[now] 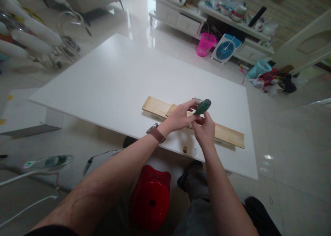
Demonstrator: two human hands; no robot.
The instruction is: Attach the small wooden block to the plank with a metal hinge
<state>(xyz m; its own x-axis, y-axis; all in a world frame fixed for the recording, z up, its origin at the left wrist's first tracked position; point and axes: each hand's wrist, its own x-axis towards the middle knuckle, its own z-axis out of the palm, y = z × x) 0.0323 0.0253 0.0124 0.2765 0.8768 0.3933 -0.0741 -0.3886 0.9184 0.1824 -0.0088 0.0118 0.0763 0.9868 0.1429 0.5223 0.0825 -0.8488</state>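
Observation:
A screwdriver [203, 106] with a green handle and dark butt end tilts over the boards. My left hand [182, 115], with a watch on its wrist, is closed around the handle's lower part. Just below it my right hand [205, 129] has its fingers pinched together near the tool's lower end; what they grip is hidden. Under both hands lies a long wooden board [230, 135]. A shorter wooden piece [170, 110] rests across its middle, mostly covered by my left hand. Behind the hands sits a small pile of screws [197, 99].
The white table [124, 74] spreads out ahead and left. Near its front edge lie a small brown-yellow object [184, 149] and a small clear item [195, 151]. Below that edge stands a red stool [150, 201]. On the floor beyond are a pink basket [205, 44] and a blue-white fan [226, 49].

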